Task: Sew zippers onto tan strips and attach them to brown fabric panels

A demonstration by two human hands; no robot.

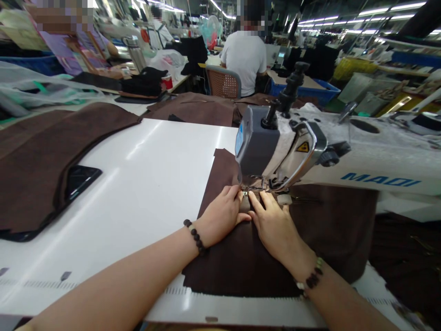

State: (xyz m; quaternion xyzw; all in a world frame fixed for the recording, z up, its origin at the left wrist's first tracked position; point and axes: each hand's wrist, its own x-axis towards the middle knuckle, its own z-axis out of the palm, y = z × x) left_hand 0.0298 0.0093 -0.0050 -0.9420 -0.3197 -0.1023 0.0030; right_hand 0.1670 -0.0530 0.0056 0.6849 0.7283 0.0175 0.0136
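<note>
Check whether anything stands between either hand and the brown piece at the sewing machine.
Nothing visible does: the left hand and right hand both lie on the brown piece, close to the head of the sewing machine.

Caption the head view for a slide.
Bare left hand and right hand rest on dark brown fabric at a white-and-grey sewing machine.

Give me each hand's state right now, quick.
Left hand: open, resting on the brown fabric, fingertips near the sewing machine's needle area.
Right hand: open, fingers spread on the same fabric.
</note>
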